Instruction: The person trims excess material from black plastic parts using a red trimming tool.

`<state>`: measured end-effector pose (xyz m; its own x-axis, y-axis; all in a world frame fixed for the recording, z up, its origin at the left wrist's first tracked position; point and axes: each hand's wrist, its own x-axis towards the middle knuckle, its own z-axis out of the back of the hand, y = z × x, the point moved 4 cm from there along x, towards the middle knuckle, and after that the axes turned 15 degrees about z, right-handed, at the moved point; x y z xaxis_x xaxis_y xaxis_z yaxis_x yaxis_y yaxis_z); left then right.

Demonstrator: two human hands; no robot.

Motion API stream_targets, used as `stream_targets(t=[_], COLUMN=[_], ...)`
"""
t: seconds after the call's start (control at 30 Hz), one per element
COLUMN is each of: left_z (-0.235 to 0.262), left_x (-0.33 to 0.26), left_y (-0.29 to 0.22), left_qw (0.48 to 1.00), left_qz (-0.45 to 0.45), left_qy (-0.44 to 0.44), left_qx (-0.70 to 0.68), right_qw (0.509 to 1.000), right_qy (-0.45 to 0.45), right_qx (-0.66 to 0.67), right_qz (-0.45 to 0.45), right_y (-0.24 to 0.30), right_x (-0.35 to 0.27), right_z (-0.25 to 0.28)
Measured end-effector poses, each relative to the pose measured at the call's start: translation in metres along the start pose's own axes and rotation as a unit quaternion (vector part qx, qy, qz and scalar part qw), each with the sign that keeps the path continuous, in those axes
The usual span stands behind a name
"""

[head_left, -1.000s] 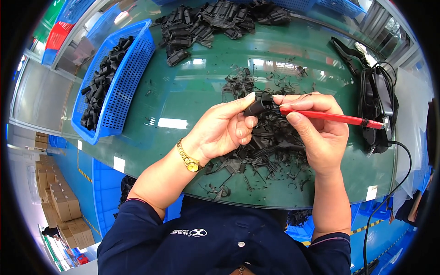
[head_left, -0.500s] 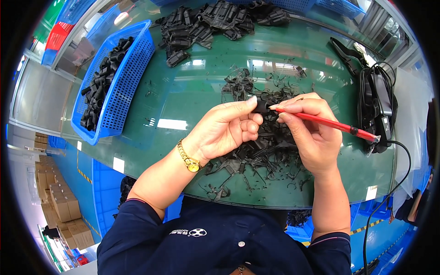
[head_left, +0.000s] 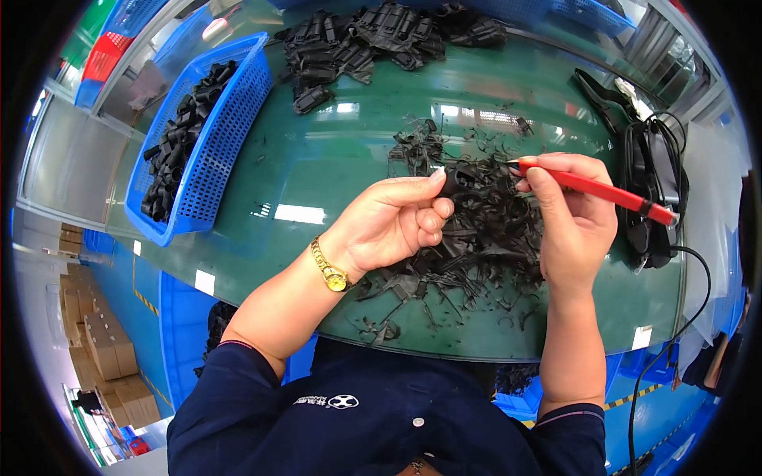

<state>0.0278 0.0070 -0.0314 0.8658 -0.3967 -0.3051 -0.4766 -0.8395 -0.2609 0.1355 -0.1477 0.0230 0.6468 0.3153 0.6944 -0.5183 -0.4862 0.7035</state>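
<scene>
My left hand (head_left: 393, 218) is closed, with a small hollow black part (head_left: 456, 182) pinched at the thumb and fingertips. My right hand (head_left: 575, 214) grips a red pen-shaped tool (head_left: 599, 189) slantwise, its thin tip pointing left. A gap separates that tip from the black part. Beneath and between both hands spreads a pile of thin black scraps (head_left: 500, 230) on the green tabletop (head_left: 294, 170). What material the part is made of I cannot make out.
At the left stands a blue perforated basket (head_left: 218, 159) of black tubular pieces (head_left: 178, 143). Several black molded pieces (head_left: 341, 47) lie heaped at the far edge. On the right rests a black device (head_left: 655, 186) with a cable (head_left: 709, 285) hanging over the table edge.
My right hand has moved right with the red tool, drawing its tip away from the black part. My left hand stays nearly in place, still pinching the part.
</scene>
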Motion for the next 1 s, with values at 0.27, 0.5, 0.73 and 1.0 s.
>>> stream_targets(t=[0.27, 0.5, 0.73, 1.0], left_z=[-0.001, -0.018, -0.023, -0.022], left_x=[-0.002, -0.009, -0.007, -0.011], left_y=[-0.001, -0.012, -0.014, -0.009], left_qw=[0.999, 0.932, 0.846, 0.864], left_qz=[-0.006, -0.194, -0.304, -0.285], left_qy=[-0.012, -0.141, -0.160, -0.158], left_qx=[0.045, 0.273, 0.407, 0.384], right_qw=[0.992, 0.998, 0.987, 0.963], right_qy=[0.065, 0.037, 0.023, 0.016], right_qx=[0.097, -0.028, 0.119, 0.177], right_qz=[-0.038, -0.042, -0.103, -0.203], right_y=[0.001, 0.000, -0.009, -0.012], right_x=[-0.006, -0.007, -0.002, -0.013], right_z=[-0.015, -0.011, -0.011, -0.019])
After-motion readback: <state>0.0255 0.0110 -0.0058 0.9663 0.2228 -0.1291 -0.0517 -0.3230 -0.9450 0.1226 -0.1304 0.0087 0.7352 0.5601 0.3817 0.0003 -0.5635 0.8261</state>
